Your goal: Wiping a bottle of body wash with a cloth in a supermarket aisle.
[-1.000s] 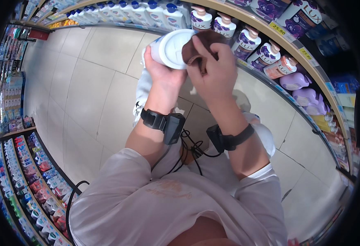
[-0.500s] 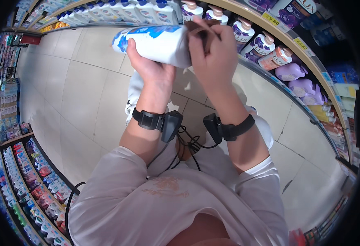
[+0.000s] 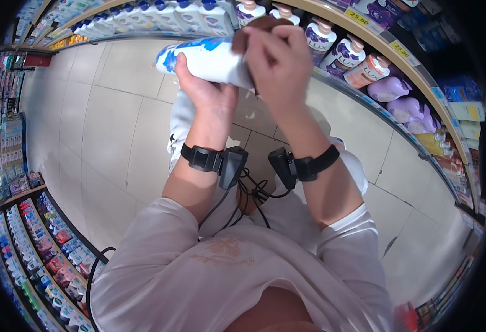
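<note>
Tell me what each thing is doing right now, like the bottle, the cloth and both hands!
White and blue bottle: lying sideways in the air, held up in front of the shelf.
Brown cloth: bunched up, pressed on the bottle's right end.
Left hand: closed around the bottle from below.
Right hand: closed on the cloth, over the bottle's end.
Pump bottles on shelf: standing upright in a row.
Black wristbands: strapped on both wrists, cables hanging.

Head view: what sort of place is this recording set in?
Most likely a shop aisle for toiletries or household goods. Stocked shelves carry rows of pump bottles with price tags on the shelf edge, more packed shelves line the other side, and the left hand and right hand hold a white and blue bottle.
</note>
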The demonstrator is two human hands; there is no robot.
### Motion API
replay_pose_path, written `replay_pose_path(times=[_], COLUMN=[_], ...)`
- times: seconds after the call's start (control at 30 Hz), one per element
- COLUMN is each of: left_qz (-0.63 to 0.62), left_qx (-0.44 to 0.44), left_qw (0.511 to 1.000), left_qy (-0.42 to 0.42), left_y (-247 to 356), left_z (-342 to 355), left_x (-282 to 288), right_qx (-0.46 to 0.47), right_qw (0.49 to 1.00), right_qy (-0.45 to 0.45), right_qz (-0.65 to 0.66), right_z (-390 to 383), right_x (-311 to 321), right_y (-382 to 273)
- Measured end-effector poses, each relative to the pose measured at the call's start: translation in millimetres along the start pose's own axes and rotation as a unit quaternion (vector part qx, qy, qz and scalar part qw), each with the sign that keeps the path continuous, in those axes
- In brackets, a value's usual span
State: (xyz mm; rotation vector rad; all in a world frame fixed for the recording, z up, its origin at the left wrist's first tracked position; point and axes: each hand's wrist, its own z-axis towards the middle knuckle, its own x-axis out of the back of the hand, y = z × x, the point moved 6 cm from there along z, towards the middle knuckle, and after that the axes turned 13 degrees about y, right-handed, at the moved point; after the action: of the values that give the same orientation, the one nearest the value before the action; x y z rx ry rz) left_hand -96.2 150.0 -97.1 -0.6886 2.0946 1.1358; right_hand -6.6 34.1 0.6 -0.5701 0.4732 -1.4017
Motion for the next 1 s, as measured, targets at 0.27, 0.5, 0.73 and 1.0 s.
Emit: replay_pose_path(times=[0.27,0.5,0.73,1.0], left_qz=[0.024,0.061,0.007,-0.046], left_qx=[0.015,0.061,0.043,0.079], left_qw=[0.999,0.994,0.999,0.994], left_qy=[-0.025,-0.068,-0.027,-0.053], left_y=[3.6,-3.7,-13.2,-7.0], left_z=[-14.0,-15.4,-3.8,0.3], left_x=[-12.3,-13.0,-6.2,-10.1], right_qx=[-0.007,0.123,0.030,-0.070], right_qw=[1.000,0.992,0.997,0.997], right_qy=[-0.021,0.013,0.054,0.008], right_qz=[0.014,0.021,-0.049,-0.014], right_z=[-4.1,-10.9,-16.1,-13.1], right_x=[9.0,12.0,5.6,9.0], right_y=[-3.1,-16.7,17.3,37.0])
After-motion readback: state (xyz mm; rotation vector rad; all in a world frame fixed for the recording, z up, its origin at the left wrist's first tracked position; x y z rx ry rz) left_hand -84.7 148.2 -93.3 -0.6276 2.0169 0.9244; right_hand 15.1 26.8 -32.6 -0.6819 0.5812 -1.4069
